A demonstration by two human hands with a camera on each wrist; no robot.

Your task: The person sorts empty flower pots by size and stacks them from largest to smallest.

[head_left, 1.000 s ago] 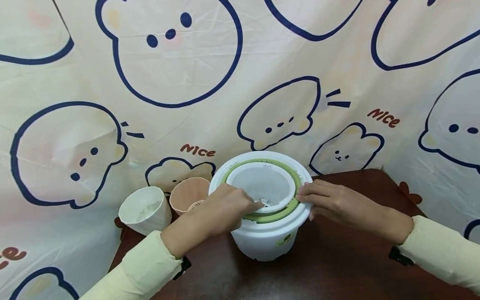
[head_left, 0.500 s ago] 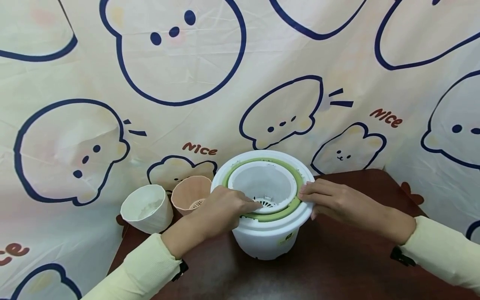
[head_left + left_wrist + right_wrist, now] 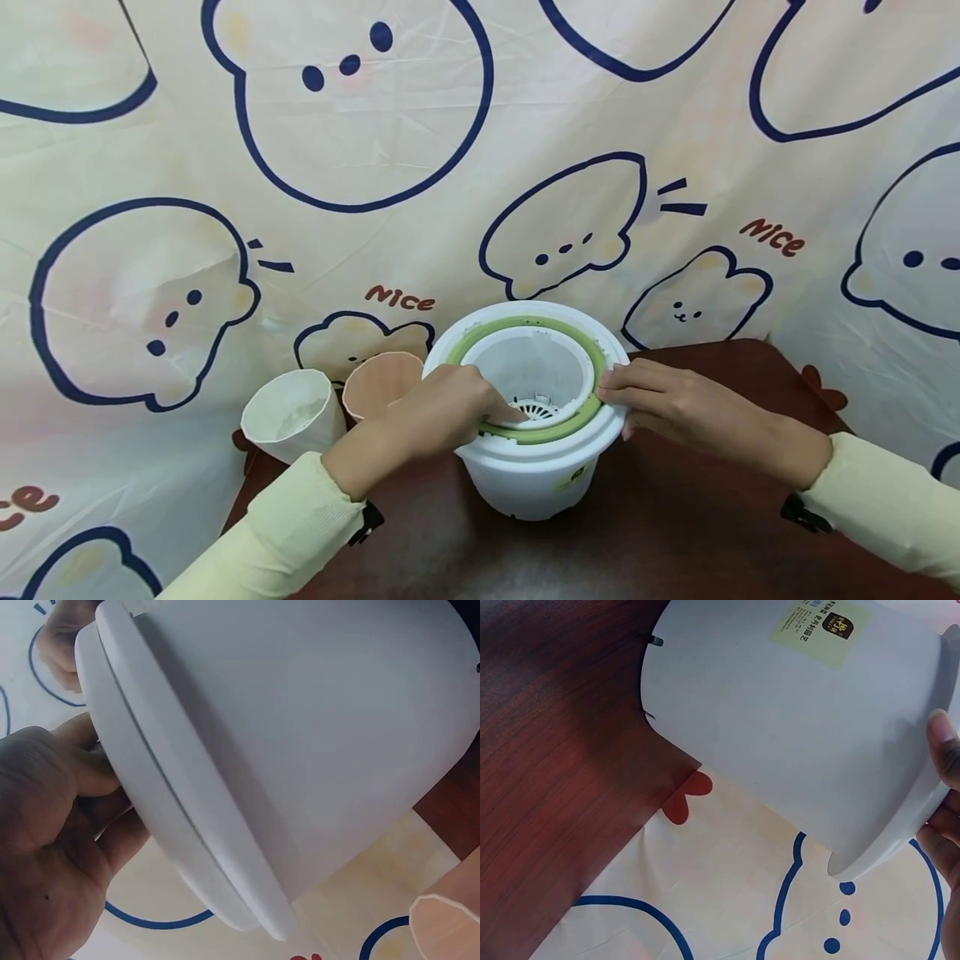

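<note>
Several plastic flowerpots stand nested on the table in the head view: a large white outer flowerpot, a green pot rim inside it, and a smaller white inner flowerpot with a slotted bottom. My left hand pinches the inner flowerpot's front left rim, fingers reaching over the edge. On the right side, my right hand grips the stack's outer rim, fingers on top. In the right wrist view its thumb presses under that rim, and a yellow label shows on the pot's wall.
To the left of the stack, a white faceted pot and a peach pot stand side by side. The dark brown table ends at a cartoon-printed cloth behind and at the sides.
The inner flowerpot has shifted slightly down and to the right within the green rim, with my left hand moving along. The right hand keeps its grip on the outer rim.
</note>
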